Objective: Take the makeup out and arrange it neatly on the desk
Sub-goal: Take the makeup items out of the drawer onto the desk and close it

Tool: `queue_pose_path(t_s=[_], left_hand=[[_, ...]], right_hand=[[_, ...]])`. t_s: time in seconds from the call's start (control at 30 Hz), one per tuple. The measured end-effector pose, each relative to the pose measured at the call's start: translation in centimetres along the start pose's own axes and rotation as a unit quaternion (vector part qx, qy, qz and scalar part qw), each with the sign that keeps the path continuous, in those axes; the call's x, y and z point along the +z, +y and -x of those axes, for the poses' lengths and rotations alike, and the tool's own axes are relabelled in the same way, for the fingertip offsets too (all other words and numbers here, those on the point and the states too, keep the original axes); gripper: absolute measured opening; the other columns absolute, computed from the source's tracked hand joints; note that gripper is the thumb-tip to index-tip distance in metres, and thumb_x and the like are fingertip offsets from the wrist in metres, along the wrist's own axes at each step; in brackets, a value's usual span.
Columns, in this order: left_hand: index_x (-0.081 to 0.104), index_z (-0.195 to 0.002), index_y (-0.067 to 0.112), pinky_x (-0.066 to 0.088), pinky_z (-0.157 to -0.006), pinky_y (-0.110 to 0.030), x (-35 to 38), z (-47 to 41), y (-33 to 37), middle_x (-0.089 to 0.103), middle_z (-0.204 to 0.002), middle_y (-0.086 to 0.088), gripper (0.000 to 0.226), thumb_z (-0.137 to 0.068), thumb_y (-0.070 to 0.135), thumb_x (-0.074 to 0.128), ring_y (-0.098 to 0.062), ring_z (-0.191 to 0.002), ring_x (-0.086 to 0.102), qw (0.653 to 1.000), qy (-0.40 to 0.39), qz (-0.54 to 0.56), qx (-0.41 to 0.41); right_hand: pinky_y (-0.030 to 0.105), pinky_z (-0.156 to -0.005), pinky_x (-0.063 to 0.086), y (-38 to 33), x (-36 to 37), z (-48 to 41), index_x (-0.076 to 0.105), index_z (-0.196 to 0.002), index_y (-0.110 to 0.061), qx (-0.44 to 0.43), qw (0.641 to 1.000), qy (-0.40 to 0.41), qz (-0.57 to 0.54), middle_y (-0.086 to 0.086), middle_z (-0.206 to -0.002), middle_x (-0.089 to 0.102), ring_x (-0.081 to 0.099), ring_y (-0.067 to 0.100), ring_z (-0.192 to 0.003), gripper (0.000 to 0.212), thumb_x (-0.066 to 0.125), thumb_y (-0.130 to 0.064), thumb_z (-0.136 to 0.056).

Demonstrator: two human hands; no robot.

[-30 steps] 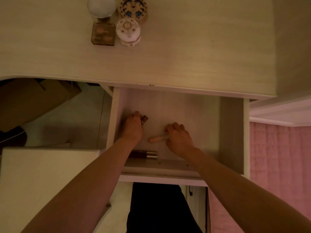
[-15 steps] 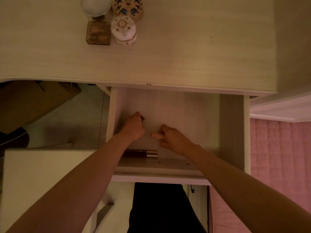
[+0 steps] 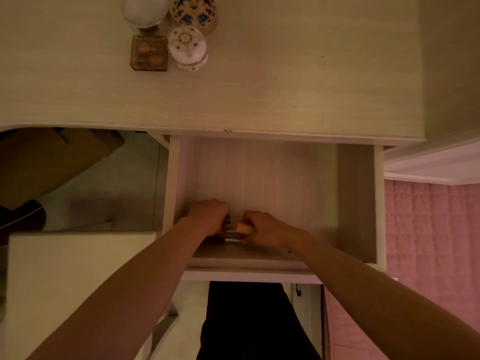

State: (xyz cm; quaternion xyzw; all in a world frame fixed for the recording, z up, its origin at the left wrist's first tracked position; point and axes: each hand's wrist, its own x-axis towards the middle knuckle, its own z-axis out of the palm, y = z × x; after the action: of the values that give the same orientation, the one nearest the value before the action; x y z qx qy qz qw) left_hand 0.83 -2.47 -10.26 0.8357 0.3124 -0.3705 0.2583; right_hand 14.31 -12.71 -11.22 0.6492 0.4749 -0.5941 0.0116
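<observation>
Both hands are inside the open white drawer (image 3: 355,203), near its front wall. My left hand (image 3: 209,216) grips a small dark makeup tube (image 3: 227,221), only its end showing. My right hand (image 3: 262,227) holds a peach-coloured makeup stick (image 3: 243,228) that pokes out to the left of its fist. Below and between the hands lies a dark tube with a silver cap (image 3: 232,239), partly hidden by them. On the desk (image 3: 259,87) at the back left stand a square amber bottle (image 3: 149,53), a white floral jar (image 3: 187,48) and a patterned round box (image 3: 194,12).
A round white lamp or mirror (image 3: 144,10) stands beside the jars. A white surface (image 3: 65,281) lies at lower left, a brown box (image 3: 52,162) sits under the desk, and pink quilted fabric (image 3: 428,242) fills the right side.
Both hands have drawn back toward the drawer front and closer together, carrying the dark tube and the peach stick, and now sit over the silver-capped tube.
</observation>
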Motion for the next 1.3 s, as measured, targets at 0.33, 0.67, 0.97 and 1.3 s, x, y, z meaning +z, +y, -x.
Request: queue_pose_path(t_s=[0.33,0.67,0.97,1.3], left_hand=[[0.065,-0.094,0.017,0.044,-0.066,-0.032,0.6,-0.4,-0.5,0.064,-0.101,-0.009,0.012,-0.086,0.023,0.060,-0.027,-0.090,0.062,0.996,0.085,0.014,-0.007],[0.059,-0.112,0.007,0.042,-0.078,-0.031,-1.5,-2.2,-1.1,0.062,-0.113,-0.013,0.026,-0.089,0.019,0.063,-0.028,-0.101,0.058,0.956,0.152,0.250,-0.026],[0.066,-0.096,0.012,0.039,-0.056,-0.019,-3.6,-2.0,-1.3,0.063,-0.083,-0.002,0.010,-0.086,0.014,0.066,-0.010,-0.068,0.054,0.840,0.157,0.518,-0.036],[0.062,-0.097,0.012,0.052,-0.056,-0.021,-3.9,-1.0,-1.4,0.065,-0.082,-0.003,0.009,-0.090,0.007,0.060,-0.016,-0.073,0.070,0.687,0.073,0.722,-0.042]], right_hand=[[0.035,-0.078,0.048,-0.2,0.2,-0.3,0.057,-0.105,-0.011,-0.017,0.999,0.044,-0.014,0.011,-0.107,0.062,0.059,0.024,-0.092,0.022,0.059,-0.015,-0.084],[0.035,-0.079,0.047,-3.6,1.0,-2.5,0.057,-0.110,-0.009,-0.044,0.997,-0.055,0.033,0.012,-0.111,0.060,0.057,0.025,-0.093,0.026,0.058,-0.023,-0.088],[0.037,-0.091,0.045,-4.3,0.9,-3.5,0.053,-0.124,-0.006,-0.035,0.988,-0.084,0.123,0.013,-0.124,0.054,0.054,0.029,-0.109,0.043,0.060,-0.030,-0.089],[0.031,-0.073,0.040,-3.9,0.8,-2.9,0.057,-0.113,-0.005,-0.020,0.984,-0.115,0.133,0.014,-0.116,0.058,0.054,0.025,-0.094,0.032,0.057,-0.028,-0.091]])
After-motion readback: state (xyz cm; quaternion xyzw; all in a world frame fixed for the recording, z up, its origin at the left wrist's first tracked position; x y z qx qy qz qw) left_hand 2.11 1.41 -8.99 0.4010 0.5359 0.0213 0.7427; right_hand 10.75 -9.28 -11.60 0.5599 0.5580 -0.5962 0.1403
